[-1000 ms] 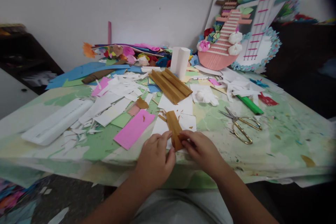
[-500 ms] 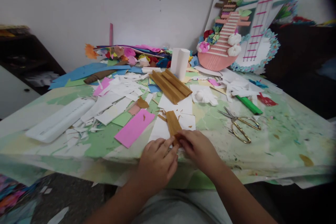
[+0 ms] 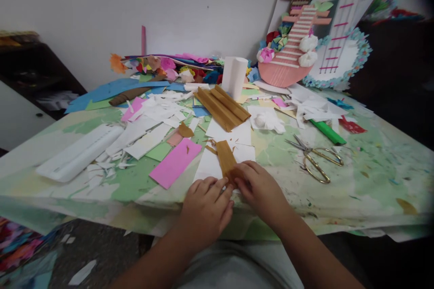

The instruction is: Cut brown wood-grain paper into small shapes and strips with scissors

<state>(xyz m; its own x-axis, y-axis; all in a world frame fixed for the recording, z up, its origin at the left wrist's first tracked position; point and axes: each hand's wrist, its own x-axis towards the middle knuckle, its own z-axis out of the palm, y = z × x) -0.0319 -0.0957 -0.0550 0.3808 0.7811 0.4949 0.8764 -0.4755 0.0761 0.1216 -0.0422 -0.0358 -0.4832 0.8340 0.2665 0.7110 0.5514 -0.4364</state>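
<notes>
A folded strip of brown crepe paper [image 3: 225,158] lies on white sheets at the table's near edge. My left hand [image 3: 205,210] and my right hand [image 3: 261,189] meet at its near end, fingers curled and pinching the paper between them. Only the strip's far part shows beyond my fingers. A stack of similar brown folded strips [image 3: 222,107] lies further back in the middle of the table.
Gold-handled scissors [image 3: 313,159] lie to the right. A pink paper rectangle [image 3: 175,162] sits left of my hands, a white roll [image 3: 233,76] stands at the back, and a green marker [image 3: 327,132] lies right. Paper guitar models [image 3: 291,61] lean on the wall. Scraps cover the table [image 3: 373,180].
My hands slid slightly forward along the brown strip and closed together on its near end; my left fingers now lie flatter against it. The view shifted a little to the left.
</notes>
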